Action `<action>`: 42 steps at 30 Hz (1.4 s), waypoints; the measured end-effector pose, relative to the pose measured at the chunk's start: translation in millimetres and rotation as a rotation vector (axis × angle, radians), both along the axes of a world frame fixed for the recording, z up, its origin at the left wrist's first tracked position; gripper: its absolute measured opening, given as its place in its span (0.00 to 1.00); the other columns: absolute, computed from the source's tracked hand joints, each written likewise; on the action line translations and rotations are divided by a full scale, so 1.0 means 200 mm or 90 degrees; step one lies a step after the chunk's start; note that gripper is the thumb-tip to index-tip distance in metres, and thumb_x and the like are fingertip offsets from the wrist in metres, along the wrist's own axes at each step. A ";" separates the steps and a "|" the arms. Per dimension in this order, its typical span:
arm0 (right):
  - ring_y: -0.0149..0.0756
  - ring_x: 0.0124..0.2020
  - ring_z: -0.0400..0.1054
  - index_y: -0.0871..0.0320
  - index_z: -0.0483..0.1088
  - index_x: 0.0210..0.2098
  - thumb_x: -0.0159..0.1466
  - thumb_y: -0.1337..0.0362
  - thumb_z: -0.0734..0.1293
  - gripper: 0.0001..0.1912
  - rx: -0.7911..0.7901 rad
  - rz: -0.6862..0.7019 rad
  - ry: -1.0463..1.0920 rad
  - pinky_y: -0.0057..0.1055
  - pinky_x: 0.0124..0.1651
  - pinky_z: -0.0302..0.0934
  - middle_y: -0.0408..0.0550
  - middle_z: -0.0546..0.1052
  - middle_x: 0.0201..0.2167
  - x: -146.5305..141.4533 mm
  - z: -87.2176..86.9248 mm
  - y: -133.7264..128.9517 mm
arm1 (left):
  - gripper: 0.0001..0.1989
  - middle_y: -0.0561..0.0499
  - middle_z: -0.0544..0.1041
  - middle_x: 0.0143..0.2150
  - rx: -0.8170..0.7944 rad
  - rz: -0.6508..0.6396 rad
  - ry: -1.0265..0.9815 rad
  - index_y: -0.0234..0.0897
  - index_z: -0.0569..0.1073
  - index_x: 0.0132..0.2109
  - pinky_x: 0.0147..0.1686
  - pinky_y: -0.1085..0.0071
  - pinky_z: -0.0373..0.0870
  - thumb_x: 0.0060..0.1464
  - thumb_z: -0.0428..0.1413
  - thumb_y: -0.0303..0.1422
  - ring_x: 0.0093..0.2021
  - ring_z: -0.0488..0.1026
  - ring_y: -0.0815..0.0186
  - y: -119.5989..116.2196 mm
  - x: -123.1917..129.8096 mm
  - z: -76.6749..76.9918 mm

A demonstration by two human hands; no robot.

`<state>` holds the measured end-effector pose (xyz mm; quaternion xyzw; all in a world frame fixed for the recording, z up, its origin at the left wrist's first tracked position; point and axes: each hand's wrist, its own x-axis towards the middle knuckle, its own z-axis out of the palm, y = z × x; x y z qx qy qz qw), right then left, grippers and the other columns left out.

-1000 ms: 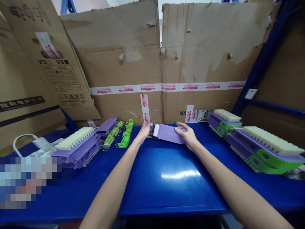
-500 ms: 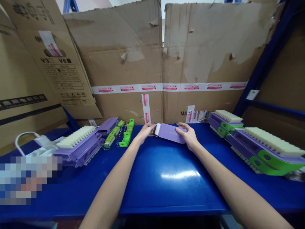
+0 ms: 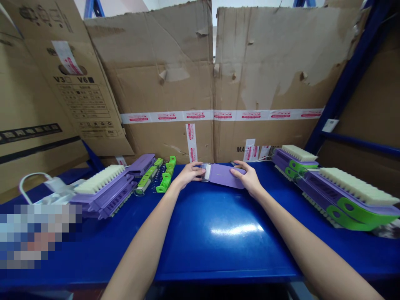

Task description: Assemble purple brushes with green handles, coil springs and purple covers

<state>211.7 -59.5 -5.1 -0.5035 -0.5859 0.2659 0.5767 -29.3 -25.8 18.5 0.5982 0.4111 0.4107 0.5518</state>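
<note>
A flat purple plastic casing (image 3: 222,176) is held low over the table, slightly tilted. My right hand (image 3: 249,178) grips its right end, thumb on top and fingers behind. At the casing's left end is a clear plastic end piece with a white part inside (image 3: 206,171). My left hand (image 3: 189,173) is closed around that end piece, its fingertips on the clear part. Whether the two pieces are joined or just touching, I cannot tell. Left of my left hand lie bright green plastic caps (image 3: 164,182) and a row of green pieces in clear covers (image 3: 148,178).
Purple units with cream bristle-like strips (image 3: 108,192) stand at the left; similar units with green ends (image 3: 343,198) line the right side. A white plug with a cable (image 3: 58,184) is at far left. Cardboard sheets (image 3: 165,89) wall the back of the blue table (image 3: 228,254).
My left fingers have shifted a little right, over the clear end piece, and more of its clear edge shows. The purple casing has turned slightly. My right hand stays nearly still.
</note>
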 end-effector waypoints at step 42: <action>0.35 0.29 0.68 0.57 0.72 0.41 0.43 0.57 0.74 0.25 -0.206 0.074 0.421 0.29 0.29 0.60 0.46 0.76 0.31 -0.14 0.04 -0.09 | 0.16 0.54 0.72 0.37 0.101 0.029 -0.163 0.39 0.69 0.44 0.30 0.77 0.62 0.46 0.53 0.36 0.34 0.68 0.69 -0.04 0.18 0.10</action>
